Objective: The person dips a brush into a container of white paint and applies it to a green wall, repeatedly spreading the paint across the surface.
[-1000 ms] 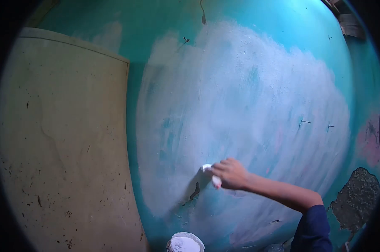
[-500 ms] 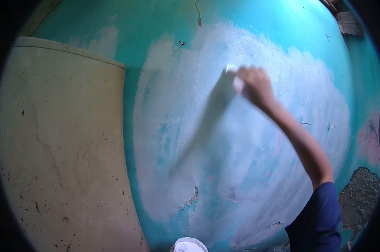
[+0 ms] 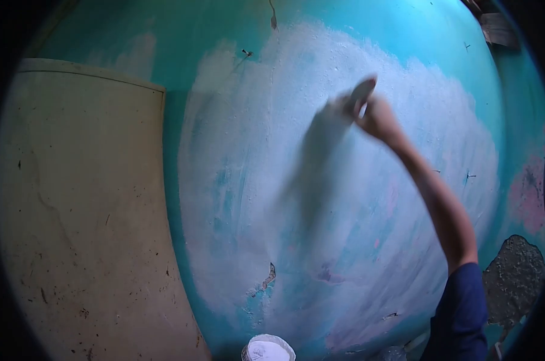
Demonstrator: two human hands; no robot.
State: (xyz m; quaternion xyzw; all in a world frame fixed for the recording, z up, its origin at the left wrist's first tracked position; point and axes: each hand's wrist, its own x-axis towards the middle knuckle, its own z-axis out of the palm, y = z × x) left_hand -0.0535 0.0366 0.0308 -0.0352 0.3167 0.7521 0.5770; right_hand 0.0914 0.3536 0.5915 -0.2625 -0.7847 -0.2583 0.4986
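My right hand is raised in front of the upper middle of the wall, closed around a paintbrush. Motion blurs the brush, and its bristle end is hard to make out. Streaky white paint covers a broad patch of the turquoise wall, with turquoise showing through in places. The shadow of my hand and arm falls down and left across that patch. Below, at the bottom edge, stands a bucket with white paint in it. My left hand is out of view.
A stained cream panel stands along the left. Nails stick out of the wall at a few spots. A crack shows low down, and bare grey plaster is exposed at right.
My right hand has turned at the wrist, so the brush now shows dark above the fingers. The view has shifted slightly, moving the wall and panel a little left.
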